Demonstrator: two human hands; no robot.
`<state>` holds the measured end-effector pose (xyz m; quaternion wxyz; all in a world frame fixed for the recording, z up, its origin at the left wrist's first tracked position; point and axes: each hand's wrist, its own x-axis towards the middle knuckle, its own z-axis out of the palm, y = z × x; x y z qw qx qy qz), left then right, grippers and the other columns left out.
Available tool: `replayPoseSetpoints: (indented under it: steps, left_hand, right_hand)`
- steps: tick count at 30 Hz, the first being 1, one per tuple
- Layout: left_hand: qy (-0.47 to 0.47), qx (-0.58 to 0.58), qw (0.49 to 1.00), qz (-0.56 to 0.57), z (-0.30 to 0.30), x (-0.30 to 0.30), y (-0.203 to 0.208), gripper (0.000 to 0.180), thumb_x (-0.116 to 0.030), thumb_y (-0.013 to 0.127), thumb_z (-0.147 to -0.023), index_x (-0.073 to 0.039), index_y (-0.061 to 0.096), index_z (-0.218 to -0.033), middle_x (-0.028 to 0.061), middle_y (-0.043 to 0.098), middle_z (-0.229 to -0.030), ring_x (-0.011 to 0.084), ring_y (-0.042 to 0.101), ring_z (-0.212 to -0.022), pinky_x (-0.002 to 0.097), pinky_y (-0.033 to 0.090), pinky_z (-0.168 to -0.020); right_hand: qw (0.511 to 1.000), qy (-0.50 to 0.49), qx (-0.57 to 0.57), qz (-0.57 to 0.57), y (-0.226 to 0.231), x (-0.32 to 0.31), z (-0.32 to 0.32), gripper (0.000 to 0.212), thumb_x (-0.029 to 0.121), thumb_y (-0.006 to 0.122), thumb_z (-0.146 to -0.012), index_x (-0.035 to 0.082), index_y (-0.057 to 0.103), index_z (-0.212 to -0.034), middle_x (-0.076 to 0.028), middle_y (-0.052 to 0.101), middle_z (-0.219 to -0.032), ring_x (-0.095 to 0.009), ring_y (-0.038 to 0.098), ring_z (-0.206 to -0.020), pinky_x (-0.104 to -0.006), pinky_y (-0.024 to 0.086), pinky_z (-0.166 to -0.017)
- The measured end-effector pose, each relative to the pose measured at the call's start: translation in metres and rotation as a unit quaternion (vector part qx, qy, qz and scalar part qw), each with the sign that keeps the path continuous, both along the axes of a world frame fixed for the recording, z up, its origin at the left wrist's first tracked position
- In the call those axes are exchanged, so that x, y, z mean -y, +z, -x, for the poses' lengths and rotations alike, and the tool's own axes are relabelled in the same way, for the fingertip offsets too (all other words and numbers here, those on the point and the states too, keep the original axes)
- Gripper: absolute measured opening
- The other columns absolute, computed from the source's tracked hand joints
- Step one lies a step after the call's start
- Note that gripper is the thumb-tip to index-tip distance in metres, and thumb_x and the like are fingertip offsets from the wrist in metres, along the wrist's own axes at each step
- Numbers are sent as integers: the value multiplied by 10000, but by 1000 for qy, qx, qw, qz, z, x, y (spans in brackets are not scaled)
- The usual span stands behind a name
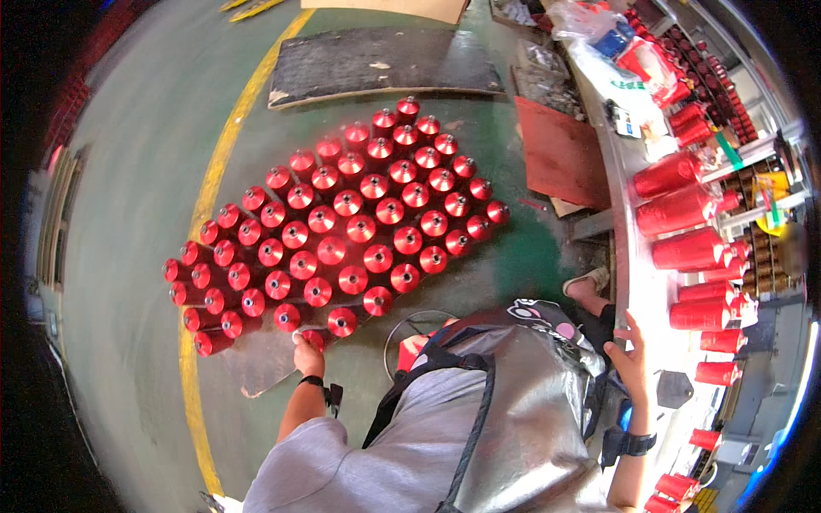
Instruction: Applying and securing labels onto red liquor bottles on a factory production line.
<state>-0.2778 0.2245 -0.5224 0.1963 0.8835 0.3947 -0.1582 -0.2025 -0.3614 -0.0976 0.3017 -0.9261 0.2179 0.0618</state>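
Observation:
My left hand (306,355) is closed at the near edge of a large group of red metal cylinders (346,203). Its fingers are on one red cylinder (315,339), partly hidden by the hand. The grouped cylinders stand upright on the floor, with shiny shoulders sloping up to small metal necks. Off to the right, my right hand (631,357) lies at the edge of the white workbench (629,256). Its fingers are apart and nothing shows in them. Several red cylinders (688,250) lie on their sides along that bench, beyond the right hand.
A dark worn board (385,64) lies on the floor behind the group. A reddish-brown panel (560,154) stands beside the bench. The yellow floor line (198,402) runs along the left. Plastic bags (590,26) sit at the bench's far end.

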Motion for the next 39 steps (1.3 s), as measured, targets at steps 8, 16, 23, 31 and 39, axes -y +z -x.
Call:
replayPoseSetpoints:
  steps: [8, 16, 23, 31, 39]
  left_hand:
    - [-24, 154, 969, 191, 7, -40, -35, 476, -269, 603, -929, -63, 448, -1330, 178, 664, -1050, 336, 630, -934, 468, 507, -802]
    - [-727, -187, 658, -65, -123, -79, -7, 647, -402, 636, -859, -38, 463, -1365, 254, 591, -1199, 392, 589, -1128, 524, 490, -941]
    - [-575, 193, 718, 340, -388, 329, 300, 451, -219, 699, -902, 6, 453, -1205, 104, 657, -866, 159, 670, -744, 301, 538, -672]
    - [-751, 286, 324, 499, -255, 677, 477, 952, -230, 826, -778, 51, 239, -1472, 245, 395, -1422, 334, 463, -1295, 432, 360, -1115]
    - [-594, 413, 438, 534, -196, 844, 463, 917, -280, 881, -655, -65, 366, -1383, 219, 485, -1303, 396, 486, -1220, 451, 394, -1052]
  right_hand:
    - [1000, -1, 17, -12, 19, -8, 13, 807, 111, 811, -773, 92, 424, -1480, -143, 618, -1264, -227, 625, -1052, -392, 495, -912]
    - [998, -46, 40, -20, 86, -22, 18, 734, 286, 773, -832, 88, 445, -1458, -143, 683, -1140, -203, 603, -830, -341, 501, -736]
    - [981, -158, 94, -62, 107, 7, 56, 666, 247, 761, -834, 67, 500, -1420, -145, 700, -1114, -150, 520, -595, -308, 477, -594]
    - [935, -309, 133, -109, 107, 26, 105, 645, 238, 761, -848, 96, 505, -1423, -120, 704, -1098, -132, 512, -617, -275, 469, -585]
    - [903, -386, 179, -62, 97, 42, 153, 629, 186, 770, -828, 114, 533, -1407, -84, 725, -1045, -75, 513, -640, -234, 440, -578]
